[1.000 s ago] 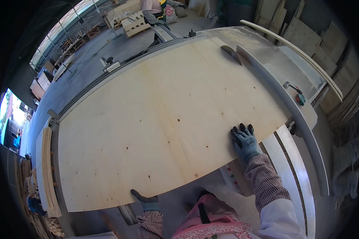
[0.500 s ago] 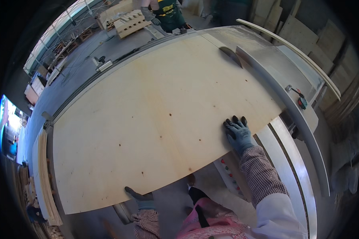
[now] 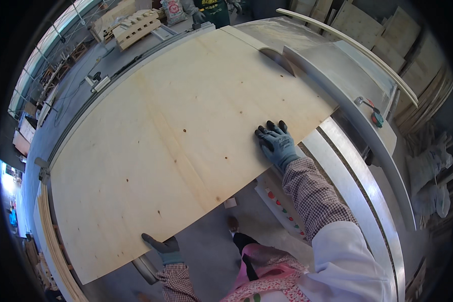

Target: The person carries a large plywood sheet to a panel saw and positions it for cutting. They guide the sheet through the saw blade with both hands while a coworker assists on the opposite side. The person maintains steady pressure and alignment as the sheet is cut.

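The hands are well apart: the right hand (image 3: 277, 143) lies spread flat on the plywood panel (image 3: 171, 146) by its near edge, while the left hand (image 3: 162, 248) meets that edge further left, fingers hidden beneath, so I can't tell whether it grips. The panel hides much of the worktop (image 3: 287, 35); a dark curved blade (image 3: 278, 59) and metal fence (image 3: 314, 73) stand along its far right. Beyond the far edge, a co-worker (image 3: 214, 12) is cut off.
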A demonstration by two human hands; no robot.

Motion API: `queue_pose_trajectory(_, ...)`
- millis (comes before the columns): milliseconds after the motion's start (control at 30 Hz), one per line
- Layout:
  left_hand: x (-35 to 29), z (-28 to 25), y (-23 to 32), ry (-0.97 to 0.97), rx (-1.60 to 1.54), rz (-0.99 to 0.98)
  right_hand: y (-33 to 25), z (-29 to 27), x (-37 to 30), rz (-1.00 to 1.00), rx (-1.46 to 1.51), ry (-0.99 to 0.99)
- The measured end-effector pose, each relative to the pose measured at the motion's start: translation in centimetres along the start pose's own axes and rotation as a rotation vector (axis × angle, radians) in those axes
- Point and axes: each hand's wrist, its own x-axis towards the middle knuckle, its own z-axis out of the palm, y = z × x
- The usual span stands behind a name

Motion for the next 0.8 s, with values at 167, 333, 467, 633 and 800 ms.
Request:
queue_pose_trajectory(167, 0.8, -1.8, -0.2, 0.024, -0.005, -0.012, 0.0, 0.4, 0.1, -0.006, -0.002, -0.013)
queue_pose_trajectory(333, 0.8, -1.3, -0.9, 0.025, -0.031, -0.023, 0.6, 0.6, -0.2, 0.000, -0.007, -0.008)
queue_pose_trajectory(467, 0.5, -0.9, -1.1, 0.051, 0.009, 0.018, 0.3, 0.8, 0.0, -0.037, -0.023, 0.070)
queue_pose_trajectory(633, -0.2, -0.1, -0.9, 0.017, 0.009, 0.028, 0.1, 0.6, -0.2, -0.037, -0.014, 0.038)
queue_pose_trajectory(800, 1.0, -2.0, -1.1, 0.048, -0.002, -0.003, 0.0, 0.4, -0.4, -0.022, -0.036, 0.015)
